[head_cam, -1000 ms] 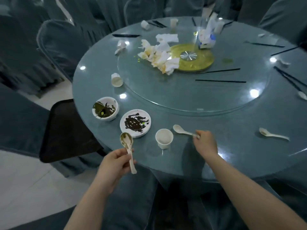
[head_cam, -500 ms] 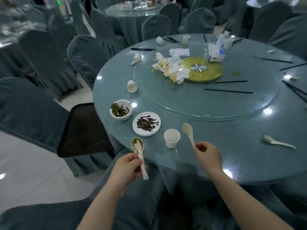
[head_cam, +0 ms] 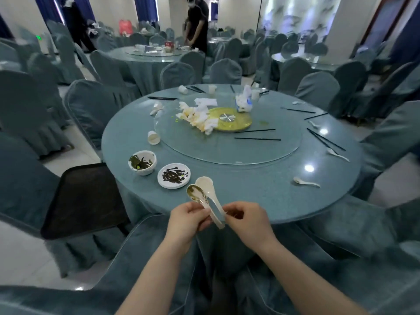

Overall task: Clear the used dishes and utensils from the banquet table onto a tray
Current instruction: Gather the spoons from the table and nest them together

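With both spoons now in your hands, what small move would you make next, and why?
Probably pass the clean spoon into the left hand beside the soiled spoon, stacking them in one grip. Their handles already cross between both hands, and that frees the right hand for the plate or bowl.

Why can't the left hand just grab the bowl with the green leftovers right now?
Probably it can't yet: the left hand already pinches the dirty spoon. The bowl sits uncovered near the table edge on that side, so the way looks free once the spoon is put down.

Dim bluish indoor light, small white glare spots on the glossy table (head_cam: 284, 185), brighter back wall, soft blur overall, wide-angle bending at the edges
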